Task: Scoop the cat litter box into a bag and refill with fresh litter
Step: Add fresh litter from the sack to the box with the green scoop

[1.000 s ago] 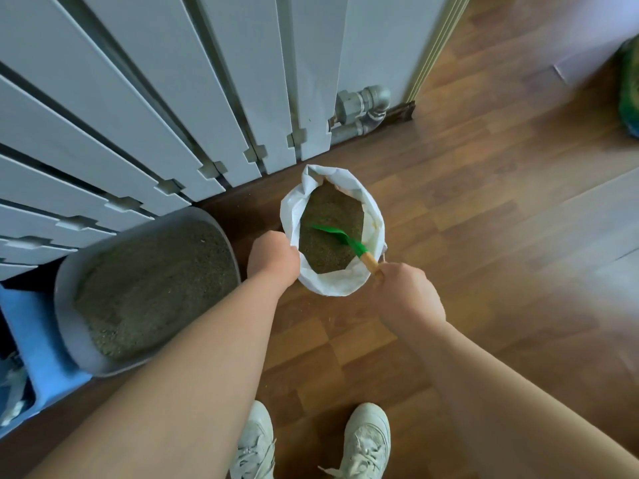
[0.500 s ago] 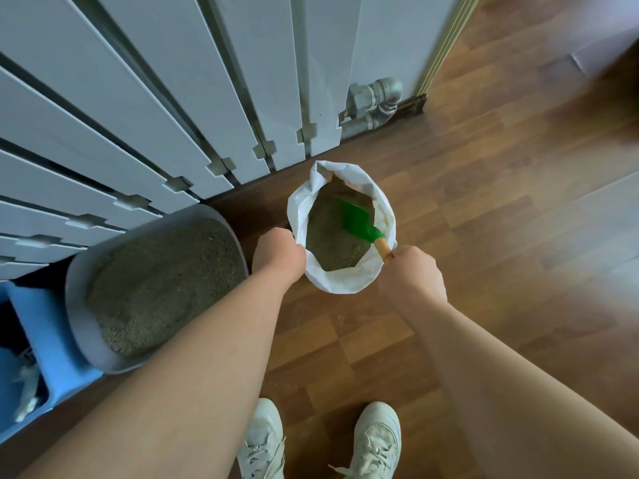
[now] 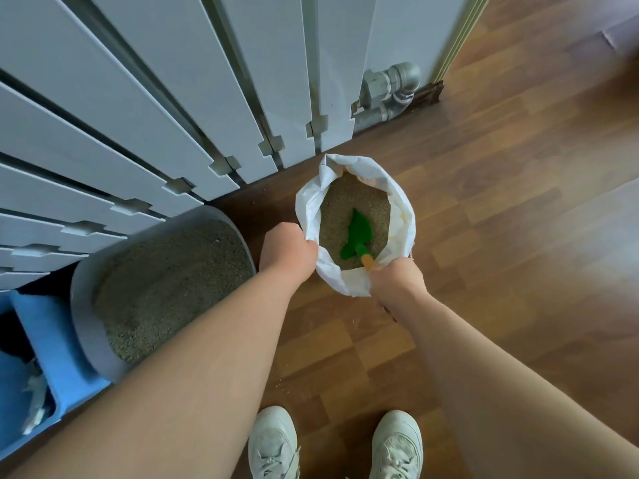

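Observation:
A white bag (image 3: 349, 283) of brownish litter stands open on the wooden floor below the radiator. My left hand (image 3: 287, 250) grips the bag's left rim. My right hand (image 3: 396, 281) is closed on the orange handle of a green scoop (image 3: 358, 235), whose blade lies down in the litter inside the bag. To the left sits a grey litter box (image 3: 86, 335) filled with grainy litter (image 3: 173, 285), about a hand's width from the bag.
A white panel radiator (image 3: 155, 98) with metal pipe fittings (image 3: 390, 95) rises right behind the bag and box. A blue container (image 3: 45, 357) sits at the lower left against the box. My two white shoes (image 3: 276, 444) stand below. Crumbs of litter dot the floor.
The green scoop has swung from lying across the bag to pointing away from me, blade down in the litter. Both hands stayed at the bag's rim; the view shifted slightly.

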{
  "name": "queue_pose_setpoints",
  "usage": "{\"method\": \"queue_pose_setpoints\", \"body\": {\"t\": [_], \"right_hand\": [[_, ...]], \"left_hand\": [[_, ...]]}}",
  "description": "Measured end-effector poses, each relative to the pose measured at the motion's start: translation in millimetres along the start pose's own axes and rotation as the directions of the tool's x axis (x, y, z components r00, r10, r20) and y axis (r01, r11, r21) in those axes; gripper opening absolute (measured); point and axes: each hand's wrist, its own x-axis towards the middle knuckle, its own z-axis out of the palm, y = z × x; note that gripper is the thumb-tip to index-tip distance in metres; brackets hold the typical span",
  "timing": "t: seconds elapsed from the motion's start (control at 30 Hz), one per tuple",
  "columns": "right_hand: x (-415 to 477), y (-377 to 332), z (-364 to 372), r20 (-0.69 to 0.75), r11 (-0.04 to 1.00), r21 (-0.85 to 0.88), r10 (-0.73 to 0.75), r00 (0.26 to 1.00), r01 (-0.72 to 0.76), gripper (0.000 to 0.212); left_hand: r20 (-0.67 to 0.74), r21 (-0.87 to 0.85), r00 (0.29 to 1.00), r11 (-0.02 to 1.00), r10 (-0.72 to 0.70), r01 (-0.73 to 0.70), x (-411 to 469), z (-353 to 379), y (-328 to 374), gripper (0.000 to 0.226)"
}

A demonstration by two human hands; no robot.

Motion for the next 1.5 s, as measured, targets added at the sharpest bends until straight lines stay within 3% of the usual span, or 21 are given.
{"method": "queue_pose_setpoints", "body": {"t": [0.1, 0.43, 0.73, 1.13, 1.5], "right_hand": [[4.7, 10.6, -1.8, 0.012, 0.991, 0.128, 0.047, 0.999, -0.048, 0.031], [-18.8, 40.4, -21.2, 0.047, 0.962, 0.271, -0.039, 0.998, 0.025, 0.045], [-41.0, 83.0, -19.9, 0.06, 0.95, 0.307, -0.082, 0.995, 0.06, 0.054], [-47.6, 94.8, -22.4, 0.054, 0.923, 0.371, -0.136, 0.989, 0.106, 0.053], [-61.9, 97.0, -36.8, 0.045, 0.892, 0.438, -0.15, 0.988, 0.115, 0.049]], "left_hand": [[-0.007, 0.051, 1.0, 0.999, 0.006, -0.005, 1.7, 2.6, -1.4, 0.018], [-0.013, 0.067, 0.999, 0.997, 0.047, -0.046, -2.0, 4.8, -0.9, 0.02], [-0.058, 0.016, 0.995, 0.996, 0.085, -0.084, -9.7, 6.6, 2.2, 0.032], [-0.066, -0.137, 0.998, 0.99, 0.024, -0.033, -19.9, 15.4, -1.0, 0.027], [0.003, -0.172, 1.0, 0.985, -0.031, 0.031, -29.2, 10.9, -1.4, 0.029]]}}
